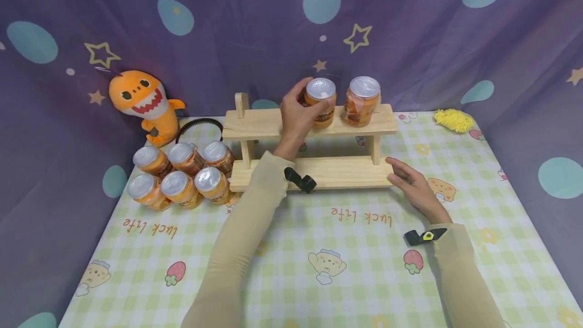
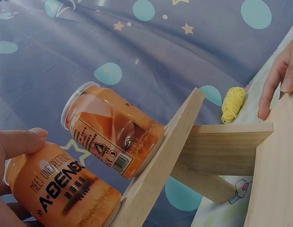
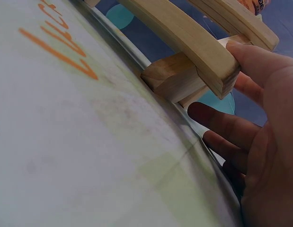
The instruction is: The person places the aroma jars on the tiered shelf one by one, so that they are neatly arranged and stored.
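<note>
Your left hand (image 1: 295,115) grips an orange can (image 1: 321,90) around the middle of the upper board (image 1: 259,124) of the wooden shelf, base close to the near edge. A narrow gap parts it from the second can (image 1: 363,105) on the right; to the left there is room along the board up to a short post (image 1: 241,105). The can stands upright, long axis vertical, silver lid up, dark lettering on its side. Your right hand (image 1: 416,189), fingers loosely apart, touches the right end of the lower board (image 1: 337,172).

purple starry fabric (image 1: 255,24) hangs behind a green-checked tablecloth (image 1: 373,287)
</note>
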Demonstrator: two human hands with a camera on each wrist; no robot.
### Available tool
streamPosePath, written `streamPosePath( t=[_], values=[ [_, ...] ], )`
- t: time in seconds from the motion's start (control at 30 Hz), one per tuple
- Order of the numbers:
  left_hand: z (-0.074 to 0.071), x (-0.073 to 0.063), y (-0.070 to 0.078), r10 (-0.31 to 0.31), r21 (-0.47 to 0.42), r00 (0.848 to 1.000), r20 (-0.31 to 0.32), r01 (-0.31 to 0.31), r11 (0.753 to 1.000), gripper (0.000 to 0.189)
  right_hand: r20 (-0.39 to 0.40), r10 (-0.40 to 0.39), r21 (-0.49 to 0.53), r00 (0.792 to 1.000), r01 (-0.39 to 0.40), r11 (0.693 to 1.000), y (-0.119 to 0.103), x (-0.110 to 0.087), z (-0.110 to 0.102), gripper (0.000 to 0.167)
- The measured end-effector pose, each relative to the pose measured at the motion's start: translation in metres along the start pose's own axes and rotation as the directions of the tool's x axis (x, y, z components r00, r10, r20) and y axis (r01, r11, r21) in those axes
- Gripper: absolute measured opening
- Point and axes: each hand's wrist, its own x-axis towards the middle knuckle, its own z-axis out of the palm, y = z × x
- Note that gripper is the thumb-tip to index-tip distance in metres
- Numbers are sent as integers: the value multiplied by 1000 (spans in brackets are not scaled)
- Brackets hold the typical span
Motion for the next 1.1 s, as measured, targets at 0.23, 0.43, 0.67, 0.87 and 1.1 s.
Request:
streamPosePath(
  t=[0.23,0.43,0.67,0.87,1.1],
  values=[
    [0,-1,-1,1,12,1000,-1,-1,1000,65,3,12,-3,1000,-12,1000,0,0,1,54],
    [3,0,0,-9,16,1000,-16,10,1000,65,-3,8,0,1000,-8,1000,0,0,1,55],
    [4,2,-1,-8,28,1000,-13,8,1000,68,-3,11,-10,1000,-11,1000,-1,1,0,54],
    [-1,1,-1,13,125,998,64,-21,992,86,-5,21,-23,1000,-21,1000,-4,1,0,55],
    [-8,-3,-2,36,169,993,114,-56,984,99,-10,14,-19,1000,-14,1000,-5,0,1,54]
  ],
)
